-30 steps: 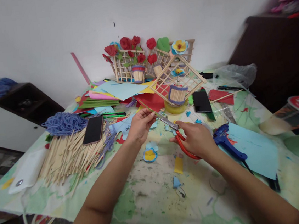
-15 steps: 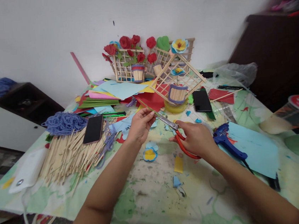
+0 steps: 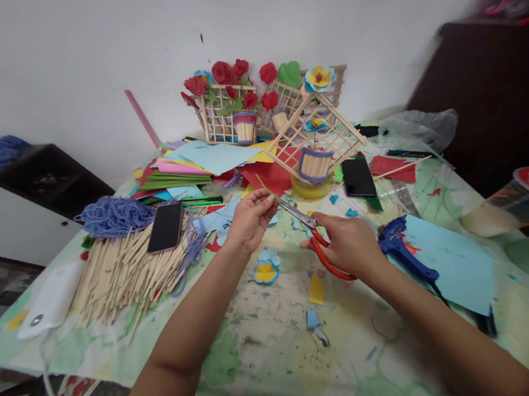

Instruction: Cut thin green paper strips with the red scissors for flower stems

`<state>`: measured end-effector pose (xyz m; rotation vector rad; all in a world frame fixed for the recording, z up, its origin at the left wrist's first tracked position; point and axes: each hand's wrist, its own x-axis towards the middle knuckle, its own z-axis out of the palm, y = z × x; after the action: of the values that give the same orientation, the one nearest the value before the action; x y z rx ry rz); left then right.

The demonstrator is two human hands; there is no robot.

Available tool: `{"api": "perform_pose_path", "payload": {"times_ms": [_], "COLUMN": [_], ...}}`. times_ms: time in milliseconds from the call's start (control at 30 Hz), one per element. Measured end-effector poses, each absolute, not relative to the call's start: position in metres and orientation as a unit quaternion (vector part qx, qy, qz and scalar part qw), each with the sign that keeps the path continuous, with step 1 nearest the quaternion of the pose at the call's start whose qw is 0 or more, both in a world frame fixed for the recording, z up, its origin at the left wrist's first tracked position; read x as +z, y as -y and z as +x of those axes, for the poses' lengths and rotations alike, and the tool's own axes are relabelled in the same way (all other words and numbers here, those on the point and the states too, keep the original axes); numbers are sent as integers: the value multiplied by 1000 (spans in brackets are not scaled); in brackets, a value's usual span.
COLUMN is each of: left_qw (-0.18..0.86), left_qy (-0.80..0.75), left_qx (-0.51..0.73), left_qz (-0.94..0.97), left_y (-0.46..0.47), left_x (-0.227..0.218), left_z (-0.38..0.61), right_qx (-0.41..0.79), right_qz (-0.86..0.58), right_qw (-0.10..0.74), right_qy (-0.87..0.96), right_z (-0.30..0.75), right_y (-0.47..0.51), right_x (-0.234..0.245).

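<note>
My left hand (image 3: 253, 219) pinches a thin green strip (image 3: 263, 184), which pokes out above the fingertips; whether it is paper or a stem I cannot tell. In my right hand (image 3: 344, 240) are scissors (image 3: 323, 256) with red-orange handles. Their blades point up and left, and the tips meet the strip at my left fingertips. Below the hands, a yellow and blue paper flower (image 3: 266, 272) lies on the cloth with a light blue paper piece (image 3: 269, 257) touching it. A small yellow paper piece (image 3: 316, 289) lies under the scissors.
Stick trellises with paper flowers (image 3: 229, 110) stand against the wall. To the left are a heap of sticks (image 3: 116, 273), blue-purple yarn (image 3: 115, 215) and a phone (image 3: 165, 227). On the right lie a blue glue gun (image 3: 405, 252), another phone (image 3: 358, 177) and light blue paper (image 3: 456, 266).
The view has shifted very slightly. Both hands hold nearly the same pose, and the green strip now stands a little more upright above my left fingers.
</note>
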<state>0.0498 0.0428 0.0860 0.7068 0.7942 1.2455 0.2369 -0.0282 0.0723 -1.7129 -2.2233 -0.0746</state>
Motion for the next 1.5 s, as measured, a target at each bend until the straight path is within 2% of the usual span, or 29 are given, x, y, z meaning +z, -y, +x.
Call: {"api": "perform_pose_path", "payload": {"times_ms": [533,1500], "left_qw": [678,649], "left_qy": [-357,-375], "left_qx": [554,551], "left_qz": [326,367], "left_y": [-44,-44], "left_x": [86,82], "left_z": [50,51], "right_qx": [-73,-91], "right_qz": [-611,-610], "right_qw": [151,152], "right_qy": [774,772], "right_z": [237,235], "right_y": [29,30], "right_x": [74,73]}}
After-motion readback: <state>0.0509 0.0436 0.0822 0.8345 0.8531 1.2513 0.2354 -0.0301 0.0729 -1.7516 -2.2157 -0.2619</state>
